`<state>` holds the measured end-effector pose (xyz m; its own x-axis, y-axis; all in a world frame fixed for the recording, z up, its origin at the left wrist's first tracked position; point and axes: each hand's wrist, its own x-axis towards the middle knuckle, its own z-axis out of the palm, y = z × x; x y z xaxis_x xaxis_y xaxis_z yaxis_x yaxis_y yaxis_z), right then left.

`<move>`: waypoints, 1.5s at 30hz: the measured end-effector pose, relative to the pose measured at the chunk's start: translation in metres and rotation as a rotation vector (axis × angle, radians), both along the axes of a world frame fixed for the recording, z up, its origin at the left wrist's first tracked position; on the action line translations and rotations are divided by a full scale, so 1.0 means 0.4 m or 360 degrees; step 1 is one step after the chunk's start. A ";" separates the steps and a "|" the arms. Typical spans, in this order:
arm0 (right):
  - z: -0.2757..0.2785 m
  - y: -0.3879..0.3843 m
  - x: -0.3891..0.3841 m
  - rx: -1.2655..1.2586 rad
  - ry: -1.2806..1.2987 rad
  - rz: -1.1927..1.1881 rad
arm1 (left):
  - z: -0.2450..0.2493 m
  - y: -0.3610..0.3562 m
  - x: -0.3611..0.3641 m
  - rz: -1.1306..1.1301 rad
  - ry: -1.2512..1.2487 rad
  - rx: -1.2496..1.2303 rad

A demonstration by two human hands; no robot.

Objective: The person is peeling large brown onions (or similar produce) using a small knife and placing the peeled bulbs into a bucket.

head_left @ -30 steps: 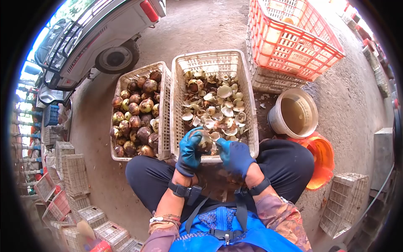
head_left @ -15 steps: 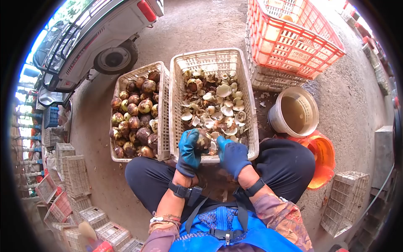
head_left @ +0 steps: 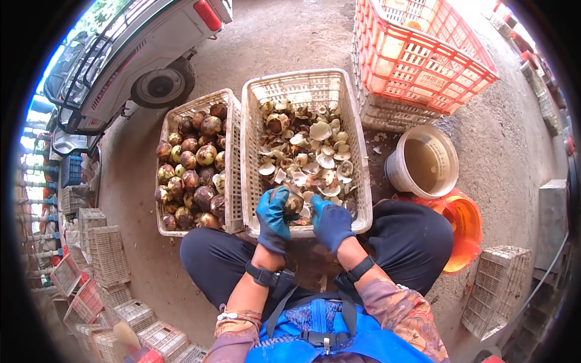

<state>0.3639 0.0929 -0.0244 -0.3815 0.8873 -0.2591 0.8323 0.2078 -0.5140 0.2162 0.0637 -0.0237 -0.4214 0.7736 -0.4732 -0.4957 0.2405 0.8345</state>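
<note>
My left hand (head_left: 273,219), in a blue glove, is wrapped round a brown, round fruit-like piece (head_left: 294,204) above the near edge of a pale plastic crate (head_left: 243,151). My right hand (head_left: 331,221), also gloved in blue, is closed just right of that piece; whatever it grips is hidden by the fingers. Inside the crate lie many white, cup-shaped peelings (head_left: 321,130) mixed with brown scraps. To the left, a smaller crate (head_left: 233,169) holds whole round pieces (head_left: 206,155) with blotchy brown and yellow-green skins.
At the right stand a bucket (head_left: 449,158) with murky liquid and an orange container (head_left: 471,230) lying on its side. A red crate (head_left: 423,75) tops a stack behind them. A vehicle's wheel (head_left: 162,85) is at upper left; more crates (head_left: 108,255) line the left side.
Both hands remain close together over the crate's near edge, with the round piece still in my left hand. The view has shifted slightly; little else differs.
</note>
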 end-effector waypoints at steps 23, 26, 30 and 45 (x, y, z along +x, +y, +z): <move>0.044 0.056 0.052 -0.1183 0.1877 -0.0733 | -0.026 -0.024 -0.017 -0.0337 -0.0422 0.0427; 0.061 0.045 0.028 -0.0926 0.1852 -0.0615 | -0.035 -0.027 -0.016 -0.0349 -0.0379 0.0402; -0.030 0.023 -0.017 -0.0689 0.1811 -0.0784 | 0.001 -0.030 -0.009 -0.0368 -0.0478 0.0452; 0.093 0.003 0.002 -0.1409 0.1882 -0.0585 | 0.077 -0.015 -0.035 -0.0255 -0.0713 0.0753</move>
<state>0.3646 0.0941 0.0130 -0.5444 0.7043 -0.4557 -0.1984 -0.6359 -0.7458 0.2024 0.0579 0.0072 -0.1259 0.9773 -0.1703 -0.8074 -0.0012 0.5900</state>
